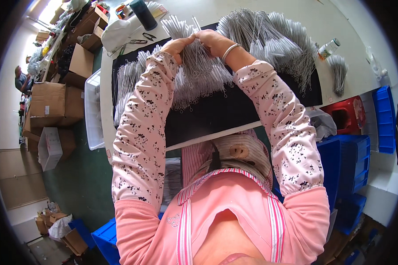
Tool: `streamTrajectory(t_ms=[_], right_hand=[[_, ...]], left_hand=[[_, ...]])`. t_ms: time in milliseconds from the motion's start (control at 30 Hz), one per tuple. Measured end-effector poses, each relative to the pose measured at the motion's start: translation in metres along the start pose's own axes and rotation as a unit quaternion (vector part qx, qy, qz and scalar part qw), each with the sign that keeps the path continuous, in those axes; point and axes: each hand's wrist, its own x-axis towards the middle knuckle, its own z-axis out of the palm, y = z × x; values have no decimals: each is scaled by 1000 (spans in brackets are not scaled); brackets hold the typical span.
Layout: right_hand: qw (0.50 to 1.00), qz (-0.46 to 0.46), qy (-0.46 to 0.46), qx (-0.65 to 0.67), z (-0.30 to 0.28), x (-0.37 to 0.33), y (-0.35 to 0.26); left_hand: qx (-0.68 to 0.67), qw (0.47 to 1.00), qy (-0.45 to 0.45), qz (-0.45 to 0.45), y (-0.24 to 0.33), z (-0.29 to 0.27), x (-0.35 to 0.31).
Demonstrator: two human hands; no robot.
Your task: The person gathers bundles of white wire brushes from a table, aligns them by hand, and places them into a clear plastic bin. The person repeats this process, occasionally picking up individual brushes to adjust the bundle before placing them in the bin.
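– Where's the thin wire brush?
– Upright, right where the left hand and right hand meet, at the far side of the black cloth.
– Is either pinching it?
– The fingertips draw close together, but I can't tell. Nearer the body, a pile of looped brushes spreads; another pile lies rightward

Silvery-white brushes, black-flowered pink sleeves

Wire bundles, cardboard boxes and blue crates show a workshop.
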Motion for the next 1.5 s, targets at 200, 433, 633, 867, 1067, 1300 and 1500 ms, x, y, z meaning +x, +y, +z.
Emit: streamTrajectory(t_ms=[200,433,633,867,1067,1300,1500], right_hand=[[992,63,-48,95,-9,-10,-21],[971,55,-43,230,13,-27,-29],[962,65,-137,227,10,-18,-28],[949,83,-71,296,13,4,10],[947,92,-63,301,30,1,16],[958,-66,-94,264,43,-8,7],[929,-206,-303,51,46,-67,-17]], left_hand=[[-36,999,-38,13,-5,-8,-5],[-53,993,-100,34,-14,-16,-10],[-57,997,-58,4,-7,-31,-15],[-362,867,-315,-134,-3,-71,-16],[-406,870,-278,-29,-3,-65,-44],[-289,938,-138,133,-6,-54,-64],[-174,919,-18,354,-4,-40,-97]])
